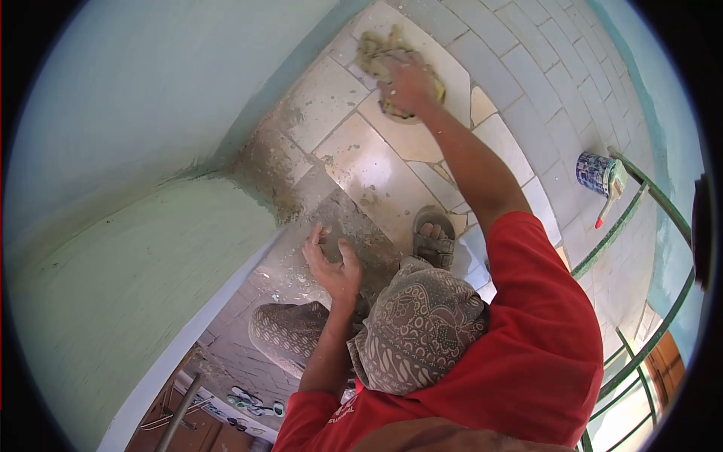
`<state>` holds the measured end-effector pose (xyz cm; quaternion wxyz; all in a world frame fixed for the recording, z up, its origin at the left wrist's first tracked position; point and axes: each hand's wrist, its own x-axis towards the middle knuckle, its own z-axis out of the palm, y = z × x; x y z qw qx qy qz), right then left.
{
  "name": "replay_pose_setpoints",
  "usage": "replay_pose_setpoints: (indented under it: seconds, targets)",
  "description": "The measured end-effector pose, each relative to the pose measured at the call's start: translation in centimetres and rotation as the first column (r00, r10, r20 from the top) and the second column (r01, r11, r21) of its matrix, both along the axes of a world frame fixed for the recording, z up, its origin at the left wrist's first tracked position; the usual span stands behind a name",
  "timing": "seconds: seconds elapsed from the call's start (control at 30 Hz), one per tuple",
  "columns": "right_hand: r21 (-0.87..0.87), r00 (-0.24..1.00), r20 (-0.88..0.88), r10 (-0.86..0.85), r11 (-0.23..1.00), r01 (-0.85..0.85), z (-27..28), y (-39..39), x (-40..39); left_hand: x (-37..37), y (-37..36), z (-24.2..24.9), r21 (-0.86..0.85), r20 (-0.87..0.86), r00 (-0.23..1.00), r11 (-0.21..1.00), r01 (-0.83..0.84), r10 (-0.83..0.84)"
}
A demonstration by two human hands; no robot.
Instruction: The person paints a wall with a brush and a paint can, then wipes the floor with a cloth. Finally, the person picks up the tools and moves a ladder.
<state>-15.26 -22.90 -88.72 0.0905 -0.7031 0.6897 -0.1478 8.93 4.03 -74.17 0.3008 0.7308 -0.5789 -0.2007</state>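
Note:
At the top of the view my right hand (410, 84) presses a crumpled, dirty yellowish rag (379, 54) onto the tiled floor (361, 154). The hand and the rag are somewhat blurred, and part of the rag bulges out past my fingers. My left hand (333, 267) hangs over the dusty grey patch of floor (361, 233) near my knee. Its fingers are apart and loosely bent, with nothing in them. Flakes and smears of dirt lie on the tiles between both hands.
Painted walls (143, 226) meet in a corner on the left. On the right, a paint can (594, 172) stands by a brush (614, 184) with a red-tipped handle, next to a green metal railing (663, 200). My sandalled foot (433, 237) rests on the tiles. Several shoes (252, 403) lie lower down.

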Motion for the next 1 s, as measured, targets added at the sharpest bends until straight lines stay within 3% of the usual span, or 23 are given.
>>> replay_pose_setpoints:
  seconds: [0.03,0.13,0.2,0.23,0.3,0.33,0.37,0.4,0.43,0.47,0.5,0.53,0.6,0.63,0.7,0.73,0.8,0.87,0.93,0.97,1.0]
  targets:
    - [-0.038,0.985,0.145,0.093,0.995,-0.088,-0.4,1.5,3.7,-0.4,-0.4,0.2,-0.032,-0.001,1.0,0.999,0.014,-0.014]
    - [0.141,0.927,0.217,0.305,0.93,-0.339,2.6,8.7,12.2,-0.4,-1.4,1.1,-0.063,0.068,0.996,0.996,0.065,-0.061]
    - [0.145,0.852,0.34,0.399,0.872,-0.467,2.7,13.0,14.8,0.0,-2.3,1.5,-0.122,0.077,0.991,0.985,0.119,-0.11]
    - [0.147,0.86,0.336,0.384,0.881,-0.45,1.4,13.7,15.0,0.2,-2.7,1.7,-0.169,0.08,0.984,0.97,0.172,-0.161]
    - [-0.152,0.679,0.546,0.49,0.855,-0.495,-0.9,15.2,14.5,0.9,-3.7,1.7,-0.198,0.118,0.965,0.947,0.254,-0.235]
    - [0.146,0.562,0.813,0.156,0.878,-0.455,1.9,14.7,12.1,1.4,-4.0,1.7,-0.22,0.161,0.947,0.925,0.31,-0.279]
    - [0.422,0.385,0.889,-0.249,0.773,-0.474,5.8,13.7,8.5,2.0,-4.2,1.4,-0.208,0.15,0.941,0.921,0.329,-0.303]
    - [0.52,0.202,0.854,-0.479,0.786,-0.333,6.9,13.7,5.9,2.6,-4.4,1.4,-0.208,0.155,0.926,0.905,0.371,-0.344]
    - [0.545,0.202,0.838,-0.507,0.79,-0.279,8.9,13.5,1.6,3.0,-4.5,1.3,-0.21,0.158,0.909,0.886,0.413,-0.386]
    - [0.451,0.231,0.882,-0.41,0.877,-0.167,5.6,13.5,-2.0,3.5,-4.6,0.7,-0.208,0.145,0.902,0.878,0.43,-0.407]
    - [0.383,0.241,0.906,-0.348,0.916,-0.117,6.2,14.0,-6.1,4.4,-4.3,-0.3,-0.225,0.164,0.89,0.863,0.453,-0.425]
    - [0.479,0.228,0.854,-0.467,0.878,0.004,6.8,14.7,-9.5,5.1,-3.8,-1.2,-0.238,0.182,0.88,0.849,0.472,-0.439]
    - [0.485,0.4,0.714,-0.575,0.818,0.309,9.8,16.0,-13.4,5.7,-2.7,-2.5,-0.18,0.111,0.894,0.876,0.447,-0.434]
    - [0.489,0.401,0.705,-0.585,0.81,0.322,7.4,16.7,-15.2,6.0,-2.4,-2.9,-0.128,0.058,0.909,0.9,0.418,-0.413]
    - [0.236,0.705,0.351,-0.616,0.787,0.57,-0.4,18.8,-17.4,5.6,-2.1,-2.5,-0.13,0.003,0.909,0.901,0.414,-0.417]
    - [0.231,0.707,0.343,-0.619,0.785,0.575,-1.2,20.0,-16.1,5.2,-2.4,-2.3,-0.145,-0.039,0.913,0.907,0.397,-0.406]
    - [0.004,0.907,-0.027,-0.42,0.907,0.421,-1.5,22.0,-10.6,4.8,-2.8,-1.8,-0.194,-0.049,0.912,0.899,0.392,-0.408]
    - [0.13,0.951,0.094,-0.296,0.95,0.283,-1.8,24.5,-3.4,5.4,-1.5,-1.6,-0.221,-0.044,0.907,0.89,0.4,-0.418]
    - [0.043,0.98,0.198,-0.008,0.999,0.0,-2.3,27.8,3.3,5.8,-1.9,-2.3,-0.226,-0.004,0.901,0.878,0.421,-0.433]
    - [0.122,0.978,0.2,0.053,0.989,-0.078,-2.3,29.5,6.8,5.7,-2.2,-2.5,-0.257,-0.009,0.902,0.872,0.416,-0.433]
    - [0.192,0.94,0.331,0.088,0.969,-0.158,-1.7,31.2,9.6,6.1,-1.9,-2.5,-0.251,0.001,0.903,0.874,0.416,-0.43]
